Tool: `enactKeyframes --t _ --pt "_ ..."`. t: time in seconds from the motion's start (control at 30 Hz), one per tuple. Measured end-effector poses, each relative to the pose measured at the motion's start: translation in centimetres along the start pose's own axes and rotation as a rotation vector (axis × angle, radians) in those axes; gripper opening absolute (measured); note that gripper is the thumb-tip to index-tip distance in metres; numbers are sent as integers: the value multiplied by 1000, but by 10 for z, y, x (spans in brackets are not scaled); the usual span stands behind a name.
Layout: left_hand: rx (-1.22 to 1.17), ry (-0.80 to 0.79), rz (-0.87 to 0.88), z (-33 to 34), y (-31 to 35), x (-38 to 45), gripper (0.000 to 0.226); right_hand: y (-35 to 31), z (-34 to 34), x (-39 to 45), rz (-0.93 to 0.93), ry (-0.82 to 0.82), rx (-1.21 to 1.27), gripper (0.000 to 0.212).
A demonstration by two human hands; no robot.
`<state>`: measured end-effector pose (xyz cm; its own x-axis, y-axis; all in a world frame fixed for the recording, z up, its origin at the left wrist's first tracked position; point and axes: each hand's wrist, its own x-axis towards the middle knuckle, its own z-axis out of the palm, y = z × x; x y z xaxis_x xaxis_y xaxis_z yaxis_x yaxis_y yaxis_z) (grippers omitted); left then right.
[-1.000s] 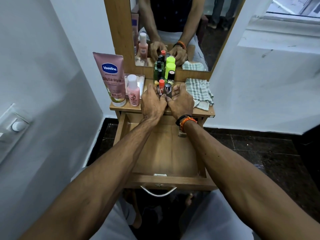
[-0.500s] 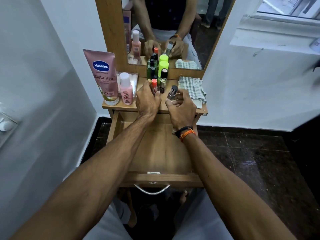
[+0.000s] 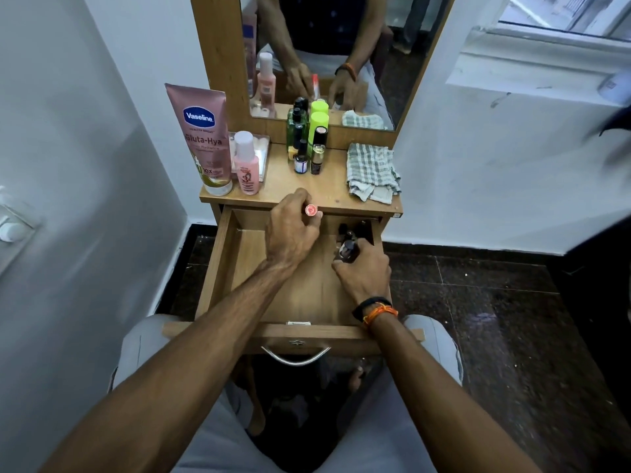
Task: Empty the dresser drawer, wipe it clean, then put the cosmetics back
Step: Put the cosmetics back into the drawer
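The wooden dresser drawer (image 3: 246,261) is pulled out towards me. Over its back part, my left hand (image 3: 290,233) grips a small bottle with a red cap (image 3: 311,210). My right hand (image 3: 363,271) holds a small dark-capped bottle (image 3: 348,249) in the drawer's back right corner, next to one or two dark items (image 3: 355,230) standing there. On the dresser top (image 3: 327,196) remain a pink Vaseline tube (image 3: 205,138), a pink bottle (image 3: 246,165), a green bottle (image 3: 294,126), a neon-yellow bottle (image 3: 319,122) and small vials (image 3: 309,158).
A checked cloth (image 3: 372,172) lies crumpled on the right of the dresser top. A clear tray (image 3: 261,153) sits behind the pink bottle. The mirror (image 3: 324,52) rises behind. A wall stands close on the left (image 3: 68,199); dark floor tiles (image 3: 478,319) lie to the right.
Both hands came down from the cluster on the dresser top into the drawer, the left carrying the red-capped bottle and the right the dark-capped one.
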<state>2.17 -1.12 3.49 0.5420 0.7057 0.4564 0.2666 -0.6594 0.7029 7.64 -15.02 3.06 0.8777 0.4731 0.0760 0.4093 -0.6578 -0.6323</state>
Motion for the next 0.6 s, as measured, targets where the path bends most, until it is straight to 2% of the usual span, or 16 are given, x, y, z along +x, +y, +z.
enactKeyframes --t 0.17,0.4,0.6 --pt "20 -57 -28 -1 -3 -12 13 -2 2 2 49 -62 -65 15" --pt "171 -334 -227 12 -8 -23 9 -4 2 6 67 -92 -193 13" --pt "168 -538 -285 25 -12 -32 11 -6 4 7 60 -84 -257 17"
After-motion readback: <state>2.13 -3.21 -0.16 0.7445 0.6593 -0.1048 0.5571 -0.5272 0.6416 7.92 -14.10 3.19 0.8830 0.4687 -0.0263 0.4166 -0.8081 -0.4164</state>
